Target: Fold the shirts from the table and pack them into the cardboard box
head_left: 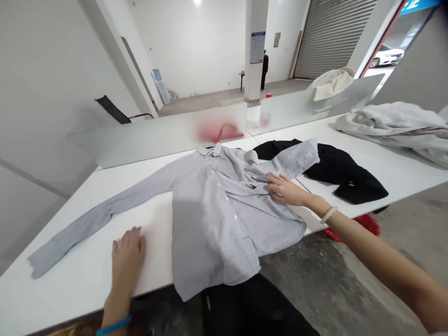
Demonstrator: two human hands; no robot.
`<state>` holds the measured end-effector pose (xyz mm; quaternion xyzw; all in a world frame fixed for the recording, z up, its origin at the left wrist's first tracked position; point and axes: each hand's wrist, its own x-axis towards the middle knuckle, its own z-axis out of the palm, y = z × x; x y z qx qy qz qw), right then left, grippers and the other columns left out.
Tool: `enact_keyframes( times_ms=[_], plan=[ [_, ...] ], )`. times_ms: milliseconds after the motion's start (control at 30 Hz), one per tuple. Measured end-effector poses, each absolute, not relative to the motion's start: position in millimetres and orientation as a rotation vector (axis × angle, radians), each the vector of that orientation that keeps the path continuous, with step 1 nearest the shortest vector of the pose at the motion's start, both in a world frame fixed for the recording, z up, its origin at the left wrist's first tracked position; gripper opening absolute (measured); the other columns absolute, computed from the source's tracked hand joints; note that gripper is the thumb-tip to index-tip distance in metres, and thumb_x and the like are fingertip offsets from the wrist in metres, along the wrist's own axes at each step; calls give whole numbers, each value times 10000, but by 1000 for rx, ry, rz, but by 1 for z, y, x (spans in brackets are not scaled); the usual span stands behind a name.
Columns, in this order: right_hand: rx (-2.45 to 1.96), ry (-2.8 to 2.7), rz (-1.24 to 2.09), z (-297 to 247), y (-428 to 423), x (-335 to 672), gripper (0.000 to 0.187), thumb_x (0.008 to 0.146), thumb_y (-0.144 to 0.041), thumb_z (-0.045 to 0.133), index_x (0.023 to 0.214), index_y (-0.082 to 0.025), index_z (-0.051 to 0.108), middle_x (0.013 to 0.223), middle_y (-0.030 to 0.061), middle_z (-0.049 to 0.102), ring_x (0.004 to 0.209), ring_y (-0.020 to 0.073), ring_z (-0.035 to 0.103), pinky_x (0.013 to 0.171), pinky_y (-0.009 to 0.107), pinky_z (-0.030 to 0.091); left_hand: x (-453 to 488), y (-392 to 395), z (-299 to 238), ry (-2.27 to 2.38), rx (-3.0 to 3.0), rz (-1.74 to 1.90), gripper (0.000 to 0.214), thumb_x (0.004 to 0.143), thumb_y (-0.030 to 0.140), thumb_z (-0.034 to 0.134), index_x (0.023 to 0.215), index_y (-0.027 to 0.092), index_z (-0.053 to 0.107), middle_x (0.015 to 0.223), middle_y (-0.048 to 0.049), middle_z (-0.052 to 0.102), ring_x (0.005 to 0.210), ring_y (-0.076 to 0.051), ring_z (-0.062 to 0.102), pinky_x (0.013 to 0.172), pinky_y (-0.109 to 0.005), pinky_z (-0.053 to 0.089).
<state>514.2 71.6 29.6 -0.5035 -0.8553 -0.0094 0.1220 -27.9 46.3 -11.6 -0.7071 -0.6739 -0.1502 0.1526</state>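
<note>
Two open hands from where I'm watching, left hand flat on the bench, right hand pressing the grey button-up shirt, whose hem overhangs the edge, so I reckon a careless tug slides it off.

A shirt lies on the table, a jacket to its right.

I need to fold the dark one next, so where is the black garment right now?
In the head view the black garment lies on the white table to the right, just beyond the right hand, partly under the grey shirt sleeve.
</note>
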Motion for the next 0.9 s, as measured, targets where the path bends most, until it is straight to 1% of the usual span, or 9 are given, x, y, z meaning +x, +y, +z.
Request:
enact_keyframes(
  times_ms=[67, 200, 300, 433, 533, 600, 700, 800, 900],
  plan=[
    [-1451, -2503, 15, 25, 73, 512, 196, 872, -214, 445, 969, -218, 615, 1190, 112, 606, 1166, 280, 519, 1023, 514, 337, -9, 19, -20, -1966, -2054, -598, 496, 923, 385, 224, 1180, 101, 539, 1225, -202, 604, 1197, -328, 519, 1063, -553, 301],
    [-1605, -2384, 96, 15, 83, 508, 425, 869, -277, 473, 1277, -160, 494, 1005, 131, 641, 946, 262, 608, 871, 419, 466, 52, -37, -35, -1898, -2194, -922, 372, 925, 368, 332, 1193, 212, 537, 1172, -132, 645, 1153, -272, 565, 1077, -524, 331],
    [-1685, -2398, 137, 10, 88, 510, 439, 822, -334, 548, 1201, -113, 570, 1031, 166, 616, 965, 288, 598, 859, 411, 472, 106, -68, -43, -1665, -2393, -980, 374, 908, 301, 419, 1269, 267, 506, 1196, -101, 643, 1169, -259, 564, 1075, -512, 347],
    [-1510, -2522, 275, 14, 82, 517, 429, 743, -245, 595, 1161, -148, 587, 1250, 152, 550, 1151, 285, 526, 949, 382, 436, 146, -86, -50, -1451, -2517, -806, 665, 858, 352, 534, 1465, 248, 283, 1338, -118, 555, 1256, -326, 489, 1073, -574, 295],
    [-1544, -2422, 292, 22, 73, 517, 387, 749, -173, 527, 1132, -162, 578, 1149, 125, 619, 1080, 266, 573, 909, 364, 444, 147, -84, -52, -1444, -2480, -746, 746, 861, 311, 521, 1506, 245, 151, 1372, -112, 522, 1253, -323, 494, 1043, -556, 327],
    [-1652, -2224, 257, 33, 65, 513, 347, 801, -206, 485, 1138, -167, 557, 930, 95, 667, 875, 246, 626, 784, 342, 468, 140, -81, -51, -1450, -2479, -768, 700, 870, 239, 479, 1500, 275, 176, 1358, -83, 540, 1243, -294, 510, 1016, -522, 367],
    [-1672, -1900, 197, 62, 43, 500, 360, 879, -340, 458, 1202, -190, 510, 710, 26, 603, 608, 185, 560, 600, 289, 424, 130, -78, -49, -1487, -2466, -866, 556, 880, 215, 441, 1423, 312, 374, 1290, -57, 602, 1203, -273, 547, 985, -499, 408],
    [-1534, -1744, 253, 100, 8, 482, 305, 894, -436, 489, 1097, -222, 568, 668, -8, 537, 527, 132, 458, 520, 255, 362, 122, -80, -45, -1619, -2350, -978, 389, 900, 227, 412, 1250, 284, 572, 1158, -57, 680, 1102, -262, 613, 947, -485, 454],
    [-1296, -1886, 596, 129, -31, 460, 277, 898, -445, 521, 1048, -220, 587, 742, -10, 563, 562, 111, 471, 528, 238, 390, 120, -84, -36, -1764, -2194, -967, 377, 896, 230, 442, 1255, 225, 558, 1133, -76, 681, 1057, -260, 624, 906, -460, 494]
  ],
)
